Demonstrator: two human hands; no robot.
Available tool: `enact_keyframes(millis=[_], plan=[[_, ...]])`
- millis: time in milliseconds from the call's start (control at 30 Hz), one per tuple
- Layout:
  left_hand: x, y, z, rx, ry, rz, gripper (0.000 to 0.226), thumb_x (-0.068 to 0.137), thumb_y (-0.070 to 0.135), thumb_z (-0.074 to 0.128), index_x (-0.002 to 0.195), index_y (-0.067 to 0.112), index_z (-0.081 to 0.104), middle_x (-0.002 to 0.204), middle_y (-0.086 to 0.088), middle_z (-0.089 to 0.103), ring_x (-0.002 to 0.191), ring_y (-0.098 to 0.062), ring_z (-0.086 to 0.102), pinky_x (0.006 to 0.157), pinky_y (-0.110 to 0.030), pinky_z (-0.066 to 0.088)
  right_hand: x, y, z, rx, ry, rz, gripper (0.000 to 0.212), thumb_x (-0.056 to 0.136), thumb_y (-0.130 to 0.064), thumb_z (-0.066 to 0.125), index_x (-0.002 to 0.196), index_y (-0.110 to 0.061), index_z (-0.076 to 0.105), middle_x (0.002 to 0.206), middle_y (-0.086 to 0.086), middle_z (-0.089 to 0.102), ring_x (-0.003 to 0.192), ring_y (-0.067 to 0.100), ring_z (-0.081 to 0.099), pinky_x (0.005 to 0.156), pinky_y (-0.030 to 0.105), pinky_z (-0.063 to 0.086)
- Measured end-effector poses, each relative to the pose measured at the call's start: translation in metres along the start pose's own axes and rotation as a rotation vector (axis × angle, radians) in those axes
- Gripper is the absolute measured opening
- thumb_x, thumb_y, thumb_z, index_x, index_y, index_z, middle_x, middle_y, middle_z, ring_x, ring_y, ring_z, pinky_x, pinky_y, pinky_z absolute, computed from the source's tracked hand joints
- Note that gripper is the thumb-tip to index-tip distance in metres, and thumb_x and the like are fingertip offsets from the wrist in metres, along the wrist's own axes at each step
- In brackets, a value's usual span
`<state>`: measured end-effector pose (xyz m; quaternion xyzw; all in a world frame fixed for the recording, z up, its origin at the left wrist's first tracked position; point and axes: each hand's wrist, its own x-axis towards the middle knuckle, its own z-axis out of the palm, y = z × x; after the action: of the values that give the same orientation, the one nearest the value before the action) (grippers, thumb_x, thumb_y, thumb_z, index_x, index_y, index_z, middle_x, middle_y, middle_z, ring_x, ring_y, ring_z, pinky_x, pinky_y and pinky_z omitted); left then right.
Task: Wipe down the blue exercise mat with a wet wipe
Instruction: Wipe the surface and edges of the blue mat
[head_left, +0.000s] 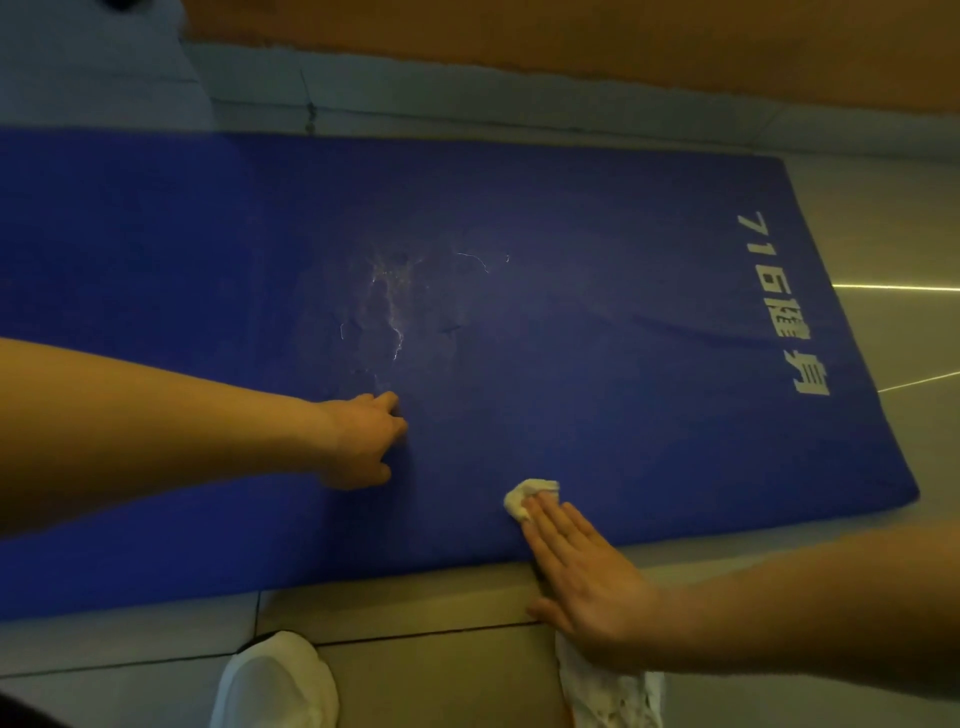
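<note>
The blue exercise mat (597, 322) lies flat on the tiled floor, with white print at its right end and pale scuff marks near its middle. My right hand (582, 577) reaches in from the lower right with straight fingers, and its fingertips press a crumpled white wet wipe (524, 496) onto the mat close to the near edge. My left hand (363, 441) rests on the mat to the left of the wipe, fingers curled under, holding nothing.
Grey floor tiles (426, 613) run along the mat's near edge. My two white shoes (275, 680) (613, 691) stand on them. A brown wall (571, 36) with a grey base strip runs behind the mat.
</note>
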<state>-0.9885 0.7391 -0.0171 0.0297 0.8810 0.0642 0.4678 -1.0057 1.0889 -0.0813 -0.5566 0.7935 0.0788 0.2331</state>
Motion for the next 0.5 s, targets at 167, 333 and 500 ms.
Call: enact_keyframes(millis=[167,333,500], plan=[[-0.004,-0.003,0.0,-0.006,-0.028,-0.029,0.047,0.1,0.04,0.051,0.141,0.017,0.046,0.141,-0.006,0.035,0.117,-0.026,0.05,0.099,-0.04,0.048,0.044,-0.049,-0.02,0.129,-0.115,-0.327,0.082,0.103,-0.057,0.033,0.161,-0.007,0.001,0.166,0.012,-0.018,0.151,0.023,-0.028,0.118,0.046,-0.022],[-0.011,-0.008,0.002,-0.009,-0.051,-0.076,0.044,0.101,0.038,0.052,0.139,0.017,0.048,0.139,-0.006,0.037,0.116,-0.027,0.052,0.092,-0.035,0.047,0.087,-0.078,-0.027,-0.009,-0.087,-0.527,0.076,0.104,-0.058,0.027,0.162,-0.015,0.003,0.168,0.007,-0.012,0.15,0.021,-0.031,0.12,0.045,-0.021],[-0.008,-0.017,0.001,-0.02,-0.036,-0.087,0.043,0.101,0.039,0.053,0.137,0.018,0.049,0.138,-0.005,0.038,0.113,-0.025,0.053,0.095,-0.037,0.049,0.105,-0.086,-0.024,-0.109,-0.058,-0.533,0.075,0.103,-0.06,0.028,0.162,-0.02,0.006,0.168,0.007,-0.014,0.149,0.027,-0.033,0.119,0.054,-0.019]])
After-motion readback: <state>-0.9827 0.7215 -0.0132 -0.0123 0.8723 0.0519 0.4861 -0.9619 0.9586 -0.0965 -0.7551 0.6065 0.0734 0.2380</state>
